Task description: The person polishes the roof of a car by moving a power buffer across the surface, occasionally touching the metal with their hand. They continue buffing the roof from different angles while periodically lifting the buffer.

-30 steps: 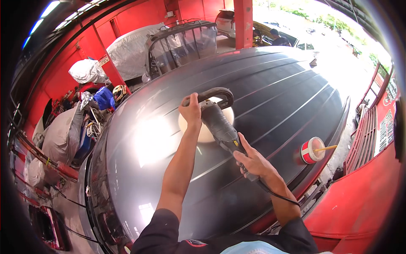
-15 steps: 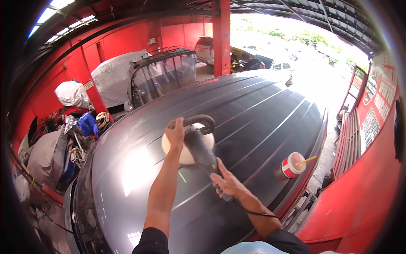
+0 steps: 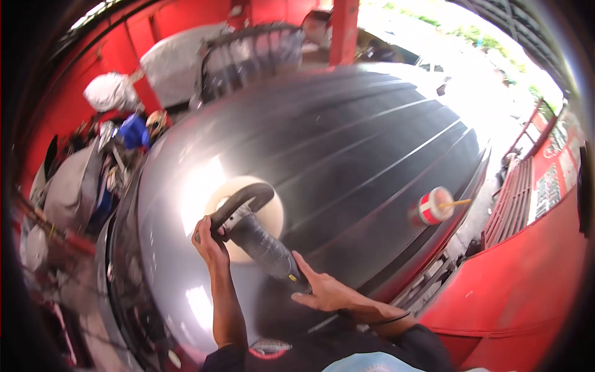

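Note:
A dark car polisher with a round pale pad rests on the dark grey ribbed roof of a vehicle. My left hand is closed around the side of its black loop handle. Toward the rear of the tool's body, my right hand wraps the grip, thumb along the top. The pad lies under the tool's head, partly covered by the handle. To the right on the roof stands a red and white tub with a yellowish stick poking out.
A red wall runs close along the right side, beside a metal gate. Covered vehicles and a caged vehicle body stand beyond the roof's left edge. A red post rises at the far side.
The polisher has moved left and nearer to me across the roof, with both hands still on it. The view has tilted downward, and my dark shirt front now shows.

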Action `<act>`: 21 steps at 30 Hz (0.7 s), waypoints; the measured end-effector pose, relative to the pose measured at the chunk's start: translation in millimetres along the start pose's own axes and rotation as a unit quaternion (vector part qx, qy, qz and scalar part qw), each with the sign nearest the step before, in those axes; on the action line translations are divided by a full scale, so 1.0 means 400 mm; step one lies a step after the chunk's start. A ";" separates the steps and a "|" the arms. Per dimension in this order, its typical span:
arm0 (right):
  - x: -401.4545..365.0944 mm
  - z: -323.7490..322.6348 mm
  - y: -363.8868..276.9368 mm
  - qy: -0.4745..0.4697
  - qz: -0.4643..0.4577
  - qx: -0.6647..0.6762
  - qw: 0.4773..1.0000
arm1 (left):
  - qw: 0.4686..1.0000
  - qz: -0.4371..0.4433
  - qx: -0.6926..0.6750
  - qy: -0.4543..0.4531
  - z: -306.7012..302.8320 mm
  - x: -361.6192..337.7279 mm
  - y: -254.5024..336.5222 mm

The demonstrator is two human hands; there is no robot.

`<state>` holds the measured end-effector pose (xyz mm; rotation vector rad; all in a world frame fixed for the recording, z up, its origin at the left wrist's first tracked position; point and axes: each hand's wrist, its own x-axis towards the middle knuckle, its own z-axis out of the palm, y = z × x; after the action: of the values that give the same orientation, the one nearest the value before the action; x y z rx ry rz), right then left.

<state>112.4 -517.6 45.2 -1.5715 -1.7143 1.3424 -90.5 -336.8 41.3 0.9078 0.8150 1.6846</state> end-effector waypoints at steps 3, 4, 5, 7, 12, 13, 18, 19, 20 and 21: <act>-0.030 0.046 0.000 -0.072 -0.002 0.011 0.997 | 0.999 0.025 0.046 0.011 -0.154 -0.095 0.035; -0.041 0.054 0.004 -0.094 -0.018 0.012 0.995 | 0.997 0.041 0.061 0.011 -0.183 -0.132 0.051; -0.049 0.058 0.000 -0.102 -0.019 0.015 0.994 | 0.990 0.029 0.134 -0.014 -0.222 -0.164 0.073; -0.069 0.068 -0.018 -0.152 0.011 -0.015 0.988 | 0.993 0.024 0.118 -0.009 -0.262 -0.205 0.084; -0.164 0.037 -0.035 -0.158 0.038 -0.014 0.987 | 0.992 -0.029 0.099 -0.075 -0.246 -0.245 0.099; -0.192 0.025 -0.016 -0.103 0.034 -0.003 0.994 | 0.991 -0.035 0.037 -0.125 -0.210 -0.251 0.089; -0.307 -0.053 0.055 0.064 -0.041 -0.038 0.996 | 0.991 -0.111 0.033 -0.073 0.038 -0.309 -0.013; -0.326 -0.059 0.073 0.038 -0.054 -0.045 0.997 | 0.995 -0.067 0.056 -0.042 0.114 -0.336 0.012; -0.345 -0.059 0.086 0.062 0.008 -0.029 0.998 | 0.999 -0.040 0.023 0.008 0.146 -0.346 -0.013; -0.349 -0.061 0.081 0.091 0.072 -0.015 0.993 | 0.998 -0.044 -0.007 0.039 0.178 -0.360 0.007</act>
<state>183.2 -642.8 65.9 -1.8055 -1.5430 1.2018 -0.7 -469.5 52.1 0.7893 0.8826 1.6556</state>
